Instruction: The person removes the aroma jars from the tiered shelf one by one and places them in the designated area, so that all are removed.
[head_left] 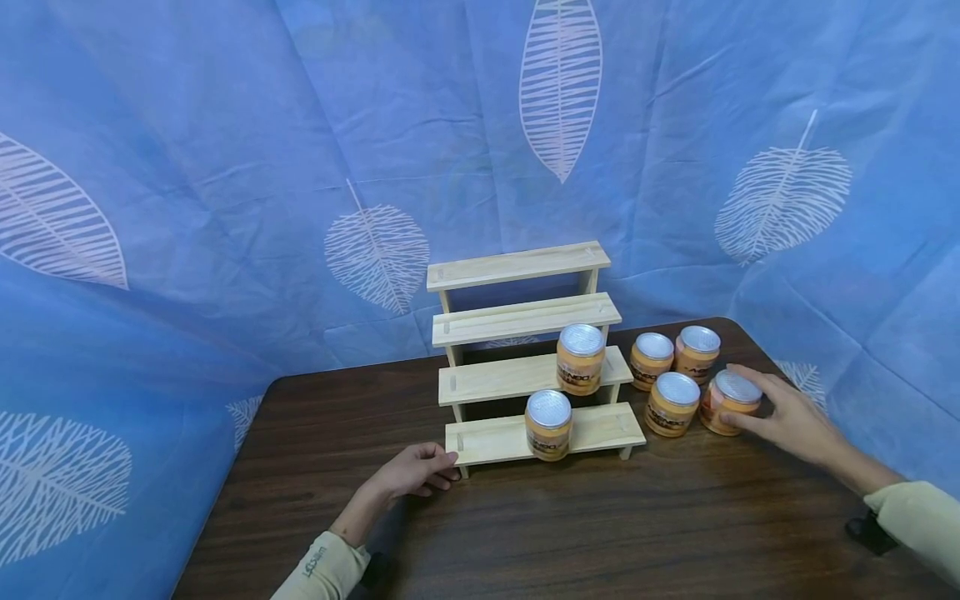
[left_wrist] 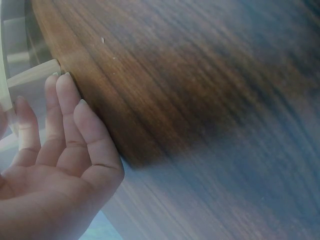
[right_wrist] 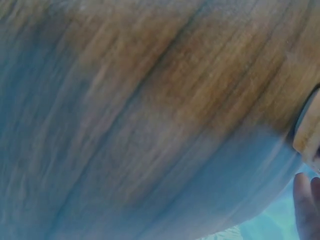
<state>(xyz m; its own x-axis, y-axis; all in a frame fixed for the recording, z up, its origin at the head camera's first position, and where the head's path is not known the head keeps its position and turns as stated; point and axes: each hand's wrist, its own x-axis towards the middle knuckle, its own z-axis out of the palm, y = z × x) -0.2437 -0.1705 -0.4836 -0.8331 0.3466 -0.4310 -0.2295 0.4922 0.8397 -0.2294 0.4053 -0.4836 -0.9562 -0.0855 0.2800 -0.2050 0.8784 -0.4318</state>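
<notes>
A pale wooden stepped shelf (head_left: 525, 317) stands on the table. My left hand (head_left: 422, 471) holds the left end of its lowest board; in the left wrist view the left hand (left_wrist: 65, 160) has fingertips against the wood. One orange jar with a silver lid (head_left: 549, 427) sits on the lowest step, and another jar (head_left: 581, 360) on the step above. To the right, my right hand (head_left: 791, 417) grips a jar (head_left: 727, 406) between thumb and fingers. At the right wrist view's edge, only the fingertips (right_wrist: 303, 200) and part of that jar (right_wrist: 310, 127) show.
Beside the gripped jar stand more orange jars: a front one (head_left: 672, 406), a back left one (head_left: 651, 362) and a back right one (head_left: 697, 353). The dark wooden table (head_left: 525, 533) meets a blue leaf-patterned cloth (head_left: 225, 208) behind and at the sides.
</notes>
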